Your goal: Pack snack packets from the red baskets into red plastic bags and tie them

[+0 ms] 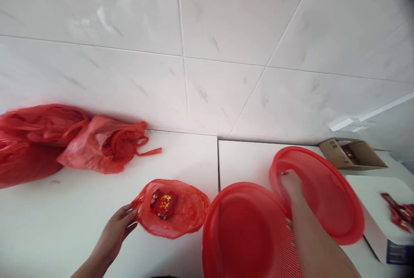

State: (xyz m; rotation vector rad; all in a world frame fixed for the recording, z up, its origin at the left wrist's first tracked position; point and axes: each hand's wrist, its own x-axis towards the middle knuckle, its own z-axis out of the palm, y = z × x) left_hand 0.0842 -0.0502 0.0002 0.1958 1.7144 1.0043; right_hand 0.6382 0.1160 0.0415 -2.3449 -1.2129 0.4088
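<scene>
My left hand (121,224) pinches the left rim of an opened red plastic bag (190,202) on the white table. Inside the bag lie small dark red packets (164,203) with yellow print. Beside the bag's right end stands a red mesh basket (246,230) with a bare bottom. My right hand (293,183) reaches into a second red basket (326,196), which looks tilted. Motion blurs its fingers, and a small dark spot shows at their tips; whether they hold anything I cannot tell. Small pale shapes near the front basket's right rim are too unclear to name.
Several filled red plastic bags (100,144) lie against the tiled wall (136,75) at the left. At the right are an open cardboard box (351,157) and a white box (371,196) with red packets (401,215) on it. A seam divides the white tables (181,148).
</scene>
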